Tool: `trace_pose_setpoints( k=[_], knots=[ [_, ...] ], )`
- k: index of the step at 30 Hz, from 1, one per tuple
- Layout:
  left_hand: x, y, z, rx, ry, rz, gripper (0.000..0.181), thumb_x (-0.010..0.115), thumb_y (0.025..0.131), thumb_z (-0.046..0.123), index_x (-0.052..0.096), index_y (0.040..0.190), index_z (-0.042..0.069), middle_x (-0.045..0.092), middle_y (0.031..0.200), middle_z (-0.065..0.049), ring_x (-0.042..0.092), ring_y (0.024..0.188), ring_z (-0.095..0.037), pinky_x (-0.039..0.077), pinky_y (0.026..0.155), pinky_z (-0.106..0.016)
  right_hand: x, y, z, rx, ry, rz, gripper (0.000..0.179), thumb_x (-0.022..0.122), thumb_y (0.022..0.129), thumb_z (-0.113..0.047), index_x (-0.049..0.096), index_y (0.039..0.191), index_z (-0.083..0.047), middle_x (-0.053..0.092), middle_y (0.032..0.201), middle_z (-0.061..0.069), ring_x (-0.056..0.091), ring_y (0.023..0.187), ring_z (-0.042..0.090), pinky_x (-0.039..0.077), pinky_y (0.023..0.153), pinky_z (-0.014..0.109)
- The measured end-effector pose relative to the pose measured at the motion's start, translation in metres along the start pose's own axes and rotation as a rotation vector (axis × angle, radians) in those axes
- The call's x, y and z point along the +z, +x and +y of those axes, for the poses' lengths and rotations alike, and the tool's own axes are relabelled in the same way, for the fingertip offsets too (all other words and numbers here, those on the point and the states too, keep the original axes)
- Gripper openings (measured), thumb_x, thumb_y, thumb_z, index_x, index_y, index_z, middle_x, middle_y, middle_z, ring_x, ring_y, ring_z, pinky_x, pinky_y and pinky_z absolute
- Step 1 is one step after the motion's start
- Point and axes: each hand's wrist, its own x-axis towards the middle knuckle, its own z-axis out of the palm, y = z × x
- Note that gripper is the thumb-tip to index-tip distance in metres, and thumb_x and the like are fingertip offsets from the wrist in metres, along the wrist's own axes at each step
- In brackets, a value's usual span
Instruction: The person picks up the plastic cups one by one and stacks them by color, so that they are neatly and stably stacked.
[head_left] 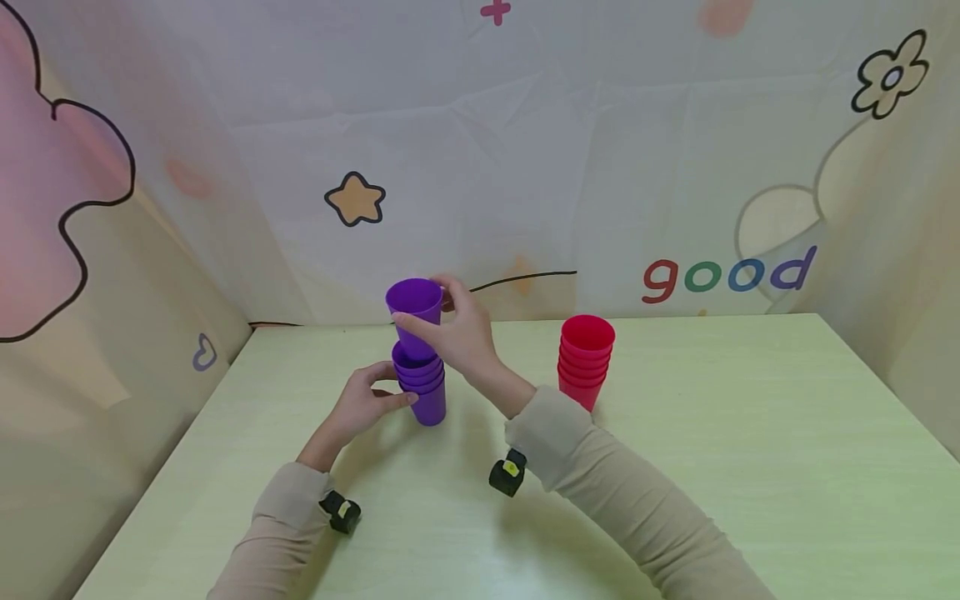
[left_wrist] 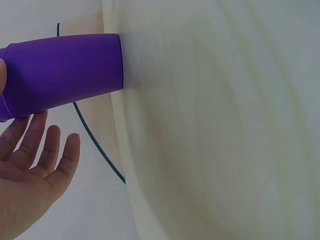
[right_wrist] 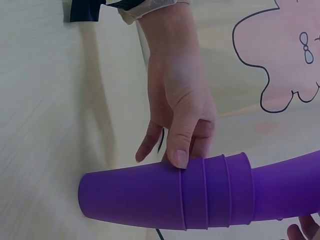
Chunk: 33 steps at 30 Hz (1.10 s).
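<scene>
A stack of several purple cups stands upright on the table, their rims showing as ridges in the right wrist view. My left hand holds this stack from the left, thumb near the rims at the front and fingers round the back. Above it, my right hand grips one more purple cup by its upper part, thumb in front and fingers behind. That cup is upright, its lower end at the mouth of the stack; how deep it sits inside is hidden.
To the right stands a stack of red cups, partly behind my right sleeve. The pale green table ends at a printed cloth backdrop. A small black camera is worn on my right wrist.
</scene>
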Motion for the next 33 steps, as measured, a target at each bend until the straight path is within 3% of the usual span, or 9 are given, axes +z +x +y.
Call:
trace_pose_setpoints(
  k=[20,26,33],
  knots=[
    [0.001,0.000,0.001,0.007,-0.003,0.003,0.039,0.067,0.080,0.001,0.054,0.115,-0.009,0.058,0.107,-0.022,0.052,0.101,-0.032,0.049,0.081,-0.040,0.008,-0.006,0.018,-0.006,-0.073,-0.036,0.059,0.074,0.073,-0.036,0.051,0.122,-0.011,0.059,0.099,0.002,0.050,0.095,0.018,0.042,0.078,0.033],
    [0.001,0.000,-0.001,0.003,0.001,0.000,0.039,0.066,0.080,0.001,0.054,0.116,-0.008,0.058,0.107,-0.022,0.052,0.101,-0.033,0.049,0.081,-0.040,0.008,-0.006,0.024,0.013,-0.068,-0.098,0.060,0.075,0.073,-0.034,0.050,0.123,-0.013,0.059,0.102,0.002,0.050,0.098,0.018,0.043,0.080,0.036],
    [0.001,0.001,-0.001,0.008,-0.005,0.001,0.040,0.067,0.080,0.001,0.054,0.116,-0.008,0.058,0.107,-0.022,0.052,0.101,-0.033,0.049,0.081,-0.039,0.002,0.001,0.032,0.031,-0.050,-0.243,0.062,0.074,0.075,-0.034,0.049,0.127,-0.014,0.057,0.109,0.000,0.046,0.103,0.018,0.042,0.083,0.037]
  ],
)
